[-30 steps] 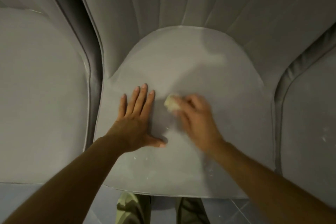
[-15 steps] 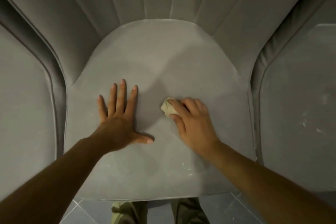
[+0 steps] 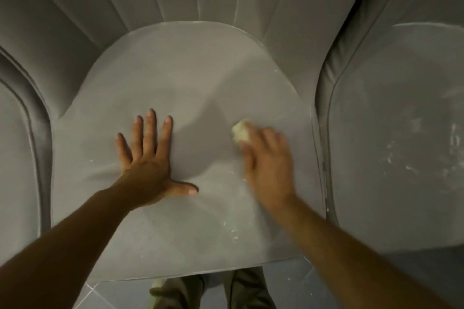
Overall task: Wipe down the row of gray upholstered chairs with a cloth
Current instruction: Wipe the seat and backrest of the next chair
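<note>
Two hands on middle seat (image 3: 175, 78): left hand (image 3: 148, 170) flat, fingers spread; right hand (image 3: 268, 165) blurred, fingers apparently curled over cloth (image 3: 240, 130). Mid-wipe; next likely the front-edge specks (image 3: 233, 229).

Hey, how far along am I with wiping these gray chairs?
Done: the back of the middle seat looks mark-free. In hand: your right hand, motion-blurred, holds the cloth on its right side while your left hand presses flat. Left: white specks near that seat's front edge, and white streaks on the right-hand chair. The left-hand chair is too cropped to judge.
</note>
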`<state>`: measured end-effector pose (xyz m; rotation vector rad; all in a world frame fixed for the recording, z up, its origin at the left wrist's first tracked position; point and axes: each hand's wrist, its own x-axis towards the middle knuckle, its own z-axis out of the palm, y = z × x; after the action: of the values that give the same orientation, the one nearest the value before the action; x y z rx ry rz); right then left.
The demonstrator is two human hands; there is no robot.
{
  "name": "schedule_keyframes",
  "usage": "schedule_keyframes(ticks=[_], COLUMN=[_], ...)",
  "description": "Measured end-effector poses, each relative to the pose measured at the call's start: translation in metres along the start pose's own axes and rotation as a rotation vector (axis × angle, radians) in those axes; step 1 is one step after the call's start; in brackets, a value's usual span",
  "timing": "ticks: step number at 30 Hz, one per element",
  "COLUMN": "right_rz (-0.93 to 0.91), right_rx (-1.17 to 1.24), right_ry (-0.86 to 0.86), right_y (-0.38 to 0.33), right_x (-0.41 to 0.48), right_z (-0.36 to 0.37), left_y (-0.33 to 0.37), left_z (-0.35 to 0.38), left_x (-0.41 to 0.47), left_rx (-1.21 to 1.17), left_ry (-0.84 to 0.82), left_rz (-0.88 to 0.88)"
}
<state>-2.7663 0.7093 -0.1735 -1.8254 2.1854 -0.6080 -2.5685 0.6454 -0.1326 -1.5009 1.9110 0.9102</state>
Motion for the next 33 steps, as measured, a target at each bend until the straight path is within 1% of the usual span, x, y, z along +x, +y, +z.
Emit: schedule_keyframes(ticks=[2, 4, 6, 8, 10, 12, 14, 17, 19, 22, 23, 25, 27, 30, 31, 33], right_rz=[-0.058, -0.078, -0.065, -0.019, -0.02, -0.077, -0.099, -0.042, 0.008, 0.161, 0.181, 0.127, 0.01, -0.156, -0.156, -0.052], right_rx=[0.108, 0.193, 0.179, 0.08, -0.054, -0.18, -0.277, -0.365, -0.385, -0.317, -0.292, -0.203, -0.079, 0.016, 0.035, 0.007], right_ry=[-0.079, -0.135, -0.097, 0.005, 0.046, 0.019, -0.087, -0.176, -0.172, -0.109, -0.074, -0.029, -0.035, -0.18, -0.162, -0.032], right_y=[-0.017, -0.019, -0.003, 0.021, 0.038, 0.04, 0.032, 0.019, 0.016, 0.02, 0.021, 0.018, 0.007, -0.009, -0.008, 0.001], right_x=[-0.02, -0.019, -0.001, 0.023, 0.047, 0.072, 0.1, 0.129, 0.131, 0.103, 0.089, 0.056, 0.022, -0.003, 0.0, 0.017], right_z=[0.004, -0.005, -0.02, -0.036, -0.047, -0.05, -0.044, -0.029, -0.02, -0.016, -0.014, -0.012, -0.012, -0.015, -0.019, -0.027], left_y=[0.001, 0.0, -0.001, -0.003, -0.006, -0.008, -0.01, -0.01, -0.01, -0.011, -0.011, -0.009, -0.007, -0.008, -0.008, -0.008], left_z=[0.001, 0.002, 0.004, 0.008, 0.013, 0.02, 0.023, 0.023, 0.022, 0.022, 0.022, 0.019, 0.019, 0.02, 0.02, 0.02], left_x=[-0.001, -0.002, -0.003, -0.005, -0.011, -0.013, -0.01, -0.005, -0.005, -0.007, -0.007, -0.008, -0.007, -0.005, -0.005, -0.004], left_rx=[-0.011, -0.011, 0.0, 0.03, 0.023, 0.02, 0.016, 0.017, 0.03, 0.043, 0.046, 0.035, 0.027, 0.024, 0.019, 0.022], left_ry=[0.003, 0.023, 0.057, 0.075, 0.066, 0.072, 0.071, 0.065, 0.046, 0.023, 0.016, 0.003, 0.012, 0.023, 0.019, 0.016], left_rz=[0.009, 0.017, 0.023, 0.052, 0.092, 0.123, 0.111, 0.105, 0.1, 0.084, 0.08, 0.07, 0.07, 0.075, 0.082, 0.091])
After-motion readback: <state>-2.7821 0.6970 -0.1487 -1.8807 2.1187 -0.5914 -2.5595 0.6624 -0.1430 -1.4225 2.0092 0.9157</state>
